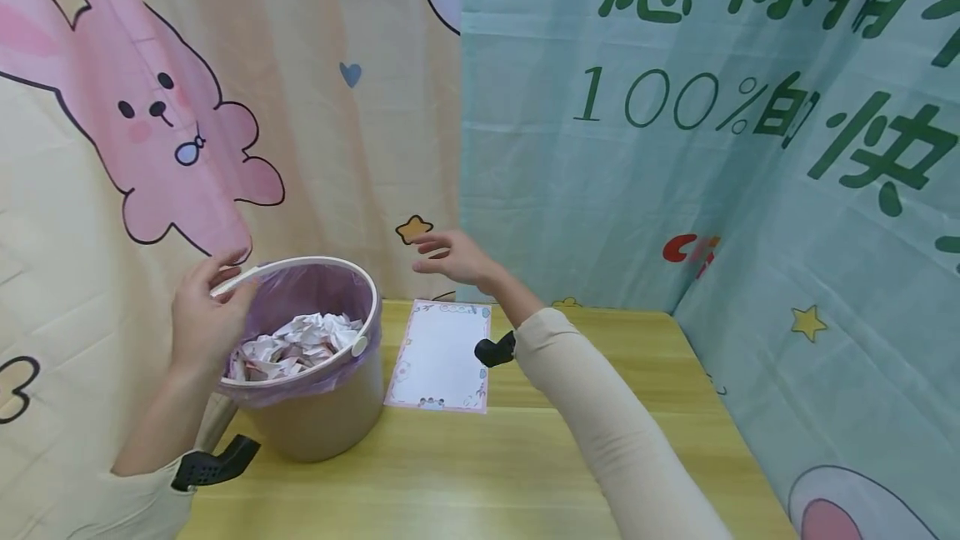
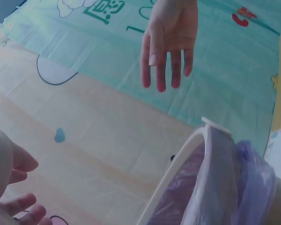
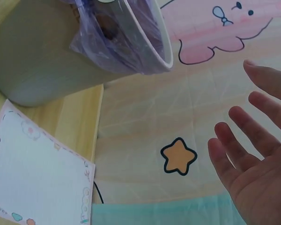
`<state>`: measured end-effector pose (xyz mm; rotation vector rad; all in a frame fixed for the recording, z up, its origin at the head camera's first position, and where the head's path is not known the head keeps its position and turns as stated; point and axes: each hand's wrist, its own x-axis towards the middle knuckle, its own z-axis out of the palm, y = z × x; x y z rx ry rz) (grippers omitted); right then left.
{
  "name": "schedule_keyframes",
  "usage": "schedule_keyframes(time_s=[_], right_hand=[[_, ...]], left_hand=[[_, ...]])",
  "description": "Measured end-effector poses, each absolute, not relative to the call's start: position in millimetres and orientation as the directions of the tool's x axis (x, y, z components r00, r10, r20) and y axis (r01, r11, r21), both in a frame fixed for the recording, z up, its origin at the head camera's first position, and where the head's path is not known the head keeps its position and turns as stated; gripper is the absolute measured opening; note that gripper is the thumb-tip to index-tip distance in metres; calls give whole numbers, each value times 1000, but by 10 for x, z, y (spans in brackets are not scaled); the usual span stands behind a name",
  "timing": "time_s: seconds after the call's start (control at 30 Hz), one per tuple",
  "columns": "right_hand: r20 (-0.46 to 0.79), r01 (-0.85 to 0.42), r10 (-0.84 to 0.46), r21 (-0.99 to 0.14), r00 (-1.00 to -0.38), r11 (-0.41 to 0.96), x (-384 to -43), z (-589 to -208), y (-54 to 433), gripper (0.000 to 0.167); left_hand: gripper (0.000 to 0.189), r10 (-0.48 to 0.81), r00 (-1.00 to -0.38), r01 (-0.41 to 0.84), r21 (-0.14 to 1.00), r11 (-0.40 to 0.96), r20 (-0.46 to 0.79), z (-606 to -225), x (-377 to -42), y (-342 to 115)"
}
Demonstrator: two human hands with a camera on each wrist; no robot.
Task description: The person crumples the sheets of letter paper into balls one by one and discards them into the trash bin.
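A beige bin (image 1: 322, 432) with a white rim stands on the left of the table, lined with a purple plastic bag (image 1: 292, 282). Crumpled paper (image 1: 300, 344) fills its lower inside. My left hand (image 1: 206, 315) hovers by the bin's left rim; in the left wrist view its loosely bent fingers (image 2: 25, 206) are apart from the rim and hold nothing. Raised in the air right of the bin is my right hand (image 1: 457, 257), its fingers spread and bare in the right wrist view. Below it lies a flat sheet of paper (image 1: 442, 357) with a decorated pink border.
The yellow wooden table (image 1: 450, 473) carries the bin and the sheet. Behind it hangs a cream and teal printed curtain (image 1: 555, 190), which also runs along the right side. A black camera mount (image 1: 495, 351) sits on my right sleeve, another (image 1: 217, 465) on my left.
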<state>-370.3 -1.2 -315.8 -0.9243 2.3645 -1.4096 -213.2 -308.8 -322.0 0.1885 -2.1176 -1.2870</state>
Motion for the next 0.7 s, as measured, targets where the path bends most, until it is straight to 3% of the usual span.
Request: schedule_keyframes(time_s=[0.37, 0.7], right_hand=[[57, -309, -548, -872, -834, 380, -3814, -3458, 433, 53], [23, -223, -449, -890, -893, 398, -3956, -3766, 832, 54]], left_hand=[[46, -233, -855, 307, 813, 494, 464, -3394, -2495, -2538], [47, -69, -917, 348, 870, 349, 394, -3656, -2731, -1895]])
